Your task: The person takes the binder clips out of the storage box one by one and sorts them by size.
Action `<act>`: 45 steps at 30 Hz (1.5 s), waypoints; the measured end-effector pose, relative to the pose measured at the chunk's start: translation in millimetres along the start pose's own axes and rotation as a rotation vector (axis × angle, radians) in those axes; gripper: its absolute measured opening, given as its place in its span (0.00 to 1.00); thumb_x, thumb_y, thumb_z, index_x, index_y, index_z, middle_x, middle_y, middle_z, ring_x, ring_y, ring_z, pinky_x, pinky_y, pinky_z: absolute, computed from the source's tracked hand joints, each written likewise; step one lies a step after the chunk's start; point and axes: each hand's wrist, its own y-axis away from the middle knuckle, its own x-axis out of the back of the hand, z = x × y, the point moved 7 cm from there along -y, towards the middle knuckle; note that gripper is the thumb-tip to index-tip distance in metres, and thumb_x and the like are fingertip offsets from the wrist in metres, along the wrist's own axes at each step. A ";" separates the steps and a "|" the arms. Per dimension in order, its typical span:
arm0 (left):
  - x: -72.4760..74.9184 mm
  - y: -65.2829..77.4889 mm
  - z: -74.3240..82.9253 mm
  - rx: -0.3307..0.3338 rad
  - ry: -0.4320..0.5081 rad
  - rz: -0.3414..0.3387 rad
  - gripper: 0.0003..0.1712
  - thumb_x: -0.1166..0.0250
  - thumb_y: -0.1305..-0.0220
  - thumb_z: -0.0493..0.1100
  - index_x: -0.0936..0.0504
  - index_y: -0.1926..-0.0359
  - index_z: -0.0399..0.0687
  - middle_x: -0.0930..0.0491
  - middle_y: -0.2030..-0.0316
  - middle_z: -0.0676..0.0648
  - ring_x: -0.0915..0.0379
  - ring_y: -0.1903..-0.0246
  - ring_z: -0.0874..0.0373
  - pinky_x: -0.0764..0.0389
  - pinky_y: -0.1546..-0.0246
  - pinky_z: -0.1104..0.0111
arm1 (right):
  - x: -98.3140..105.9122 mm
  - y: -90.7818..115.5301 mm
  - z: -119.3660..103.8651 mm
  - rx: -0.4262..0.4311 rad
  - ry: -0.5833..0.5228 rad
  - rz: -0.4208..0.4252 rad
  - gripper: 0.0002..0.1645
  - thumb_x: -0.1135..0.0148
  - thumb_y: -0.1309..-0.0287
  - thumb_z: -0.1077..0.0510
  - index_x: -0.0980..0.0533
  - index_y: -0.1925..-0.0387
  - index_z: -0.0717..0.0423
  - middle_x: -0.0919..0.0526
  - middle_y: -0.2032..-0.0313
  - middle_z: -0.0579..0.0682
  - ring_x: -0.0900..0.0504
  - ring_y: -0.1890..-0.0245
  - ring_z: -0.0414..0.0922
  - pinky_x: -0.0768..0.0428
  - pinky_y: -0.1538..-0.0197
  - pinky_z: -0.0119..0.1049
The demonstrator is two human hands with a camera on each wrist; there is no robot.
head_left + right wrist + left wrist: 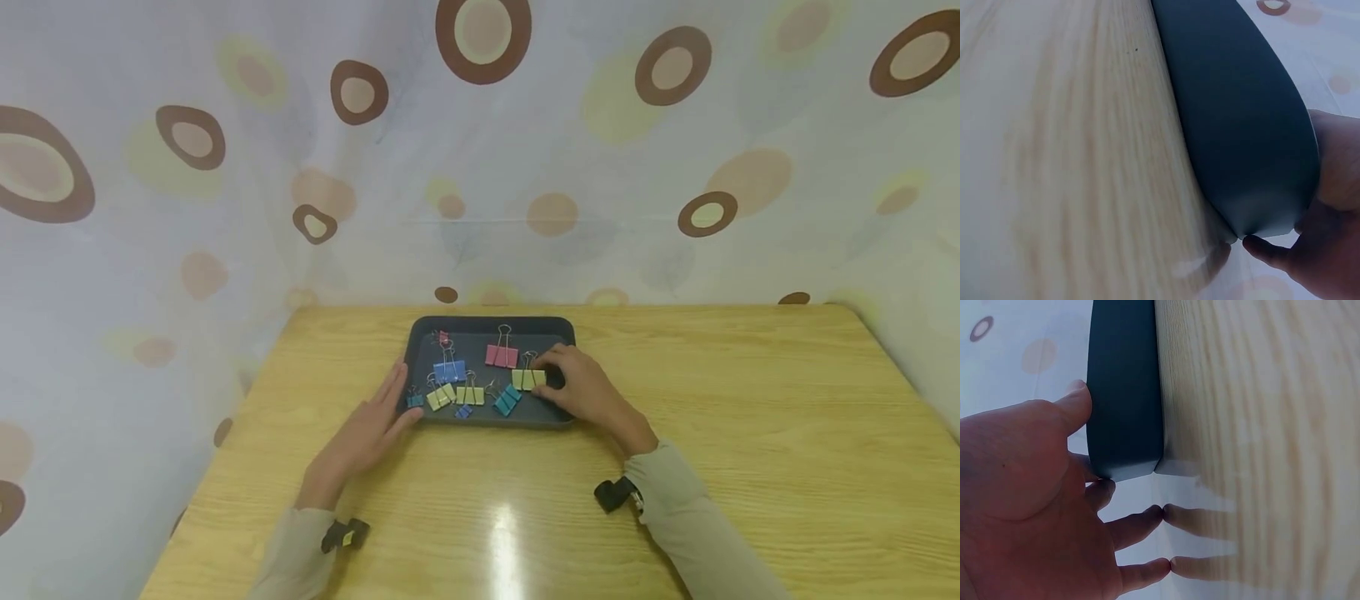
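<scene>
A dark rectangular tray (551,414) lies on the table, holding several binder clips. My left hand (375,421) rests along its left end, fingers fairly straight and thumb at the front corner; in the left wrist view the thumb touches the rim and two fingertips reach the table. Over the tray's right side, my right hand (588,387) pinches the right end of a yellow binder clip (525,380) between thumb and fingertips. A pink clip (501,357) sits just behind it, a teal clip (507,400) in front. In the right wrist view, the tray wall hides most of this hand's fingers.
Further left in the tray are a blue clip (450,372), two more yellow ones, and small pink, blue and teal clips. The wooden table (735,392) extends around the tray. A patterned cloth (480,167) hangs behind it.
</scene>
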 end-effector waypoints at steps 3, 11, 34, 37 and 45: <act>0.0 0.3 0.7 0.001 -0.004 -0.002 0.45 0.53 0.19 0.60 0.59 0.18 0.40 0.64 0.18 0.42 0.47 0.26 0.35 0.51 0.30 0.33 | 1.2 0.0 1.5 -0.010 -0.013 0.010 0.17 0.24 0.42 0.58 0.15 0.52 0.59 0.18 0.55 0.53 0.18 0.50 0.56 0.21 0.44 0.56; -0.1 2.8 2.7 0.009 -0.011 -0.022 0.45 0.52 0.19 0.60 0.59 0.18 0.40 0.64 0.18 0.42 0.49 0.25 0.36 0.52 0.30 0.32 | 8.2 3.0 4.4 -0.023 -0.115 0.050 0.13 0.26 0.40 0.64 0.14 0.53 0.59 0.17 0.57 0.52 0.17 0.58 0.49 0.18 0.51 0.50; 2.0 -0.1 7.1 -0.019 -0.152 0.063 0.43 0.49 0.20 0.59 0.50 0.19 0.38 0.54 0.20 0.40 0.61 0.22 0.35 0.55 0.28 0.34 | 78.2 33.2 50.4 -0.168 -0.492 0.297 0.17 0.33 0.31 0.59 0.18 0.44 0.63 0.17 0.51 0.61 0.12 0.57 0.39 0.17 0.54 0.27; 2.8 0.9 7.7 -0.027 -0.159 0.071 0.43 0.49 0.20 0.59 0.49 0.20 0.37 0.54 0.20 0.40 0.60 0.22 0.34 0.55 0.28 0.33 | 87.9 38.3 61.1 -0.232 -0.537 0.335 0.21 0.34 0.30 0.56 0.19 0.43 0.66 0.19 0.48 0.58 0.14 0.56 0.32 0.17 0.52 0.26; 6.7 2.3 7.2 -0.032 -0.178 0.102 0.43 0.49 0.21 0.60 0.48 0.20 0.37 0.53 0.20 0.41 0.59 0.22 0.35 0.54 0.28 0.33 | 101.3 46.1 94.6 -0.336 -0.584 0.382 0.27 0.34 0.30 0.55 0.24 0.38 0.70 0.22 0.45 0.48 0.16 0.54 0.30 0.18 0.50 0.24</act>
